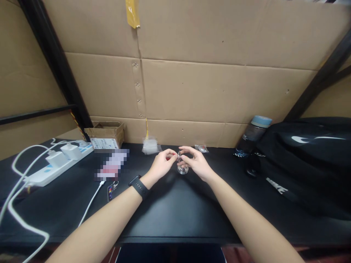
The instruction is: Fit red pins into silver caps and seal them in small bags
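My left hand (164, 163), with a dark watch on its wrist, has its thumb and fingers pinched together. A bit of red shows at its fingers, but what it belongs to is too small to make out. My right hand (196, 163) meets it from the other side, its thumb and fingers closed around a small shiny clear or metallic piece (179, 156). Just beneath the fingers is a small round silvery container (182, 170), partly hidden by the right hand. Behind the hands lies a small clear packet (202, 148) with a red spot.
A stack of clear plastic bags (150, 146) lies by the cardboard wall. Left are a power strip (60, 164) with white cables, an open cardboard box (108, 133), a blurred-out phone-like item (113, 164) and a keychain (111, 191). Right stand a bottle (252, 135) and a black bag (307, 164).
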A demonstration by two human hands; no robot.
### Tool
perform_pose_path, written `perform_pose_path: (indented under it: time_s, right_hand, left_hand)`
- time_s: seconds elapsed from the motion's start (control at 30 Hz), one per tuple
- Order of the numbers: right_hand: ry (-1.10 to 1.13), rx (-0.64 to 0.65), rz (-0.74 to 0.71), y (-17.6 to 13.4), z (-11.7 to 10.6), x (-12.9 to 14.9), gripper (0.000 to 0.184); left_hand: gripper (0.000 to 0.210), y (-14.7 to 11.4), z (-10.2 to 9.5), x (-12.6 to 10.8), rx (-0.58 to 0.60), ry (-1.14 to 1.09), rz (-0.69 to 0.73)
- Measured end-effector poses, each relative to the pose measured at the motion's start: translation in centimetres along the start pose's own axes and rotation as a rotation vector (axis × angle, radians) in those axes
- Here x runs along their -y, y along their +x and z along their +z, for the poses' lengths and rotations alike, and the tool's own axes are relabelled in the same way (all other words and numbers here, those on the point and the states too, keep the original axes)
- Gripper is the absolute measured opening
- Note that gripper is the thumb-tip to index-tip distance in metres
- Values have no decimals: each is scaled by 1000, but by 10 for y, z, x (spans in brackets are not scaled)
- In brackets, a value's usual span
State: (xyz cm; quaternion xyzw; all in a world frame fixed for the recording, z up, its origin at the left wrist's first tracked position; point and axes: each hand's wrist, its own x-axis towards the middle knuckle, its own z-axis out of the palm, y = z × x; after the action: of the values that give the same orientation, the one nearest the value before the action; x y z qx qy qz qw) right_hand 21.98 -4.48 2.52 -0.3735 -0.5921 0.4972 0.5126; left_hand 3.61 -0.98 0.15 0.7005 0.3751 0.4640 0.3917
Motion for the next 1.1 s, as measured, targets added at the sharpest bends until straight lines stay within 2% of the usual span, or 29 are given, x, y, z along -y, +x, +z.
perform_pose_path:
  time_s: [0.13, 0.27, 0.4, 0.5, 0.6, 0.67, 0.7, 0.8, 0.9, 1.1]
  right_hand:
    - [-39, 4, 32, -1, 0, 3, 46]
    - [-121, 27, -27, -3, -2, 2, 54]
    - [-178, 28, -38, -2, -4, -1, 53]
    - [-238, -4, -47, 1, -9, -2, 52]
    - [-304, -71, -89, 5, -16, -1, 50]
    - [-333, -110, -123, 6, -21, -1, 48]
    - [-346, -123, -134, 7, -23, 0, 47]
    - [-372, -135, -139, 7, -28, 0, 46]
    - [-397, -124, -157, 8, -30, -1, 46]
    - [-421, -81, -165, 9, -30, -5, 43]
  left_hand:
    - [22, 0, 1, 2, 1, -18, -14]
    - [20, -2, 0, -1, 9, 0, -6]
    - [19, -2, -1, -6, 53, 69, 43]
    - [19, -2, -9, -12, 79, 232, 89]
    - [22, -1, -29, -19, 60, 627, 129]
    - [26, -1, -47, -20, 75, 944, 88]
    - [29, -2, -55, -20, 102, 1069, 18]
    - [38, -3, -72, -13, 223, 1276, -198]
    - [43, -4, -76, -3, 265, 1319, -273]
    - [48, -3, -70, 10, 241, 1247, -222]
